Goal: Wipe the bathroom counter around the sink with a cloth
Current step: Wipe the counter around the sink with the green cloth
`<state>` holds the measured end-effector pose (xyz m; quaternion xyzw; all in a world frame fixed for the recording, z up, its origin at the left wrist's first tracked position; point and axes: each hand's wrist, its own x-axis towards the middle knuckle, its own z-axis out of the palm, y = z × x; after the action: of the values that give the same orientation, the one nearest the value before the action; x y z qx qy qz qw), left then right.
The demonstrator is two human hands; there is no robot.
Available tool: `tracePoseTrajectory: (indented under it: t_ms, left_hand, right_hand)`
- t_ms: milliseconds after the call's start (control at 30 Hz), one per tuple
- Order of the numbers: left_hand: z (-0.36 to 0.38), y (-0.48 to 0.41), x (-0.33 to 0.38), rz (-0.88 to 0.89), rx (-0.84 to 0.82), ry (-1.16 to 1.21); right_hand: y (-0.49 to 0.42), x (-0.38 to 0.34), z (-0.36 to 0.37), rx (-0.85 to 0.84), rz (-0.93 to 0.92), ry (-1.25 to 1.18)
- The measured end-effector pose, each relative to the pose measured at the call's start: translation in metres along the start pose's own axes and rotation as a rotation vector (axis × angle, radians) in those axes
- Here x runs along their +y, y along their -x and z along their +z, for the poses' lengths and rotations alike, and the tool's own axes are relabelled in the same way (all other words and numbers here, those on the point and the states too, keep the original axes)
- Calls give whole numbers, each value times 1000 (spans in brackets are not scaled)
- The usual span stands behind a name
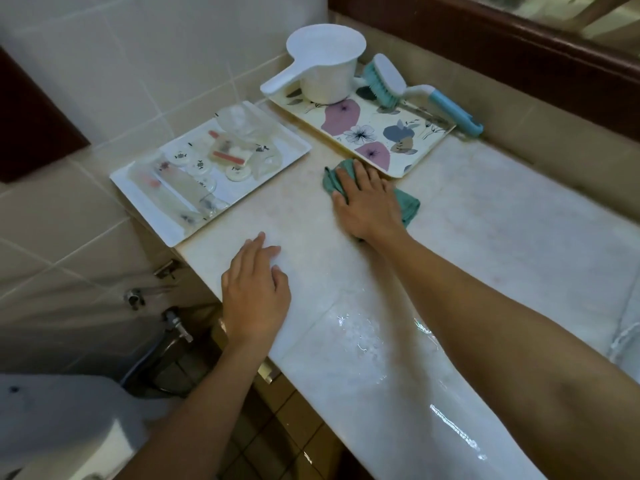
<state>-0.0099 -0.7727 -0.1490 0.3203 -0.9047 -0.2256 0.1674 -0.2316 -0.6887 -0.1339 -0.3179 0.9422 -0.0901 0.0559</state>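
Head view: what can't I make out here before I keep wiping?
1. Cloth: mostly under the right hand, so its fold and the counter beneath are hidden.
2. Sink: not visible; the frame's right edge cuts the counter off.
3. White tray: its clear packets are too blurred to identify.
4. Near counter strip: covered by the right forearm.

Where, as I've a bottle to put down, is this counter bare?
Bare: the wide stretch right of the cloth and floral tray, and the strip between the white tray and the right hand. Crowded: both trays, back left. Wet along the counter front.
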Motion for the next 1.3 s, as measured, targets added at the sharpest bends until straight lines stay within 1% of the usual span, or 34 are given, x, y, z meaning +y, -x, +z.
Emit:
tracePoseTrajectory:
  t_ms: [100,133,233,333,400,467,500,567,600,633,667,700,733,800,833,867,933,1000,1033,1100,1133,1167,1200,1300]
  left_hand:
    - [1,0,-1,-2,14,13]
    - [0,-1,-1,0,22,33]
    - [-2,-4,-2,-8,30,106]
    - [-4,-5,-1,8,29,99]
    - [-5,-4,0,12,25,98]
    - [-6,-4,0,7,6,66]
    - [-7,-4,1,13,-9,38]
    - [-10,-5,5,29,-42,-26]
    - [-11,-5,6,36,-58,-60]
    - [-12,-5,7,33,-70,-87]
    - [-13,-5,9,29,-85,-107]
    - [-14,-5,11,21,-103,-121]
    - [-14,-5,13,4,-126,-127]
    - [-16,-7,17,-54,-164,-110]
    - [-16,-5,22,-77,-174,-82]
    - [-16,-2,27,-88,-173,-44]
    - [-16,11,42,-40,-163,42]
    - [-12,28,62,82,-189,126]
    - [-8,36,72,155,-211,164]
    - [5,47,94,281,-254,232]
    - [11,48,106,326,-279,257]
    - [19,47,119,365,-310,267]
    - [28,44,132,403,-341,266]
    - [53,24,160,476,-374,188]
  right_hand:
    - [1,-18,6,-35,28,11]
    - [8,-25,8,-51,-7,14]
    - [57,-39,12,-91,-199,11]
    - [143,-16,11,-68,-348,45]
    - [191,28,3,-71,-337,66]
    - [211,87,-9,-61,-218,99]
    - [212,113,-16,-63,-91,108]
    - [205,146,-25,-17,232,85]
    - [203,148,-25,12,376,70]
    - [201,138,-23,31,472,54]
    - [208,123,-19,45,518,43]
    - [220,103,-12,56,494,36]
    - [238,83,-4,59,403,33]
    - [287,50,5,41,152,45]
    - [313,46,7,34,64,53]
    - [335,47,9,25,24,60]
    - [365,64,7,27,24,73]
    - [370,87,3,39,82,87]
    - [365,95,-1,44,162,69]
    - [337,103,-7,86,386,-7]
    - [318,104,-8,99,465,-32]
    - [298,106,-9,103,491,-47]
    - [277,108,-11,101,460,-48]
    - [217,131,-17,61,231,-21]
